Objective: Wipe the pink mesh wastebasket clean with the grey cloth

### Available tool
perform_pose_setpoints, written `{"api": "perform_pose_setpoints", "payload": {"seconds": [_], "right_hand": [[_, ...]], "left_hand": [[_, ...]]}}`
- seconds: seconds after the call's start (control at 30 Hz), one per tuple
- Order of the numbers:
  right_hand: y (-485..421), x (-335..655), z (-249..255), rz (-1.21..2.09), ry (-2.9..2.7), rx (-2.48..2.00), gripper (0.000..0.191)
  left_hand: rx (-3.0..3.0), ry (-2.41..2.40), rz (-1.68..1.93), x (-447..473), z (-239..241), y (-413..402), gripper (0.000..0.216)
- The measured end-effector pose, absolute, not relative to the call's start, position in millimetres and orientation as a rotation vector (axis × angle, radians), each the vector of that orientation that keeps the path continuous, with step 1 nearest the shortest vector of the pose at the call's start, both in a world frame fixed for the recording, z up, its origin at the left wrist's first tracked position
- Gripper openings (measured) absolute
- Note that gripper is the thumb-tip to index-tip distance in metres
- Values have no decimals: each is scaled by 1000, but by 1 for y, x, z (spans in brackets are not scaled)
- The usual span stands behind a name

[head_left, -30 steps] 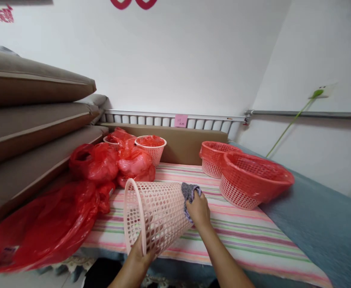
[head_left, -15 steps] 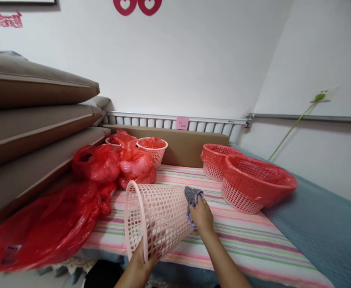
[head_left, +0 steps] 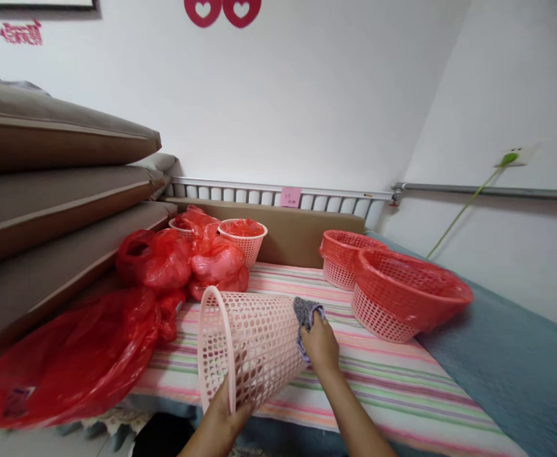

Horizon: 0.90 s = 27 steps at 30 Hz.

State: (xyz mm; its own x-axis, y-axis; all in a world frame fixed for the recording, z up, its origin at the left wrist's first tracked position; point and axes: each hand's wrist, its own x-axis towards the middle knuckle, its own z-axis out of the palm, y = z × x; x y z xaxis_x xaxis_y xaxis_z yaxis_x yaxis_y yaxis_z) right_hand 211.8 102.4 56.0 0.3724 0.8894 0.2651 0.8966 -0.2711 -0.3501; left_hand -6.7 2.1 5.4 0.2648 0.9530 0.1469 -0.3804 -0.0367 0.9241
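Note:
A pink perforated plastic wastebasket (head_left: 259,339) lies tilted on its side above the striped cloth (head_left: 378,387), its mouth facing left. My left hand (head_left: 225,412) grips its rim at the lower front, thumb outside and the other fingers partly hidden within. At the basket's base end, my right hand (head_left: 321,343) is closed on a grey cloth with a purple edge (head_left: 304,317), pressed against the bottom. Some of the right fingers are hidden by the cloth and the hand itself.
Two baskets lined with red bags, one small (head_left: 340,273) and one larger (head_left: 387,317), stand at right. Left lie red plastic bags (head_left: 83,355) near another lined basket (head_left: 247,244). Stacked cushions (head_left: 59,197) rise at far left; a radiator (head_left: 240,187) runs along the wall.
The view has shifted very slightly. Both hands, the wastebasket and the cloth keep nearly the same position.

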Motion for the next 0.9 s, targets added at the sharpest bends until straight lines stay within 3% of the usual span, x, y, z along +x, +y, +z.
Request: {"api": "perform_pose_setpoints", "payload": {"seconds": [0.23,0.67,0.9], "right_hand": [[103,211,54,-42,-1554,-2194,38],[97,210,43,-179,-1544,-2143,31],[89,161,58,18,-1552,-1995,37]], "left_hand": [[892,788,1313,-1,60,24,97],[931,793,1336,1,50,13,93],[870,791,1342,2,43,20,102]]}}
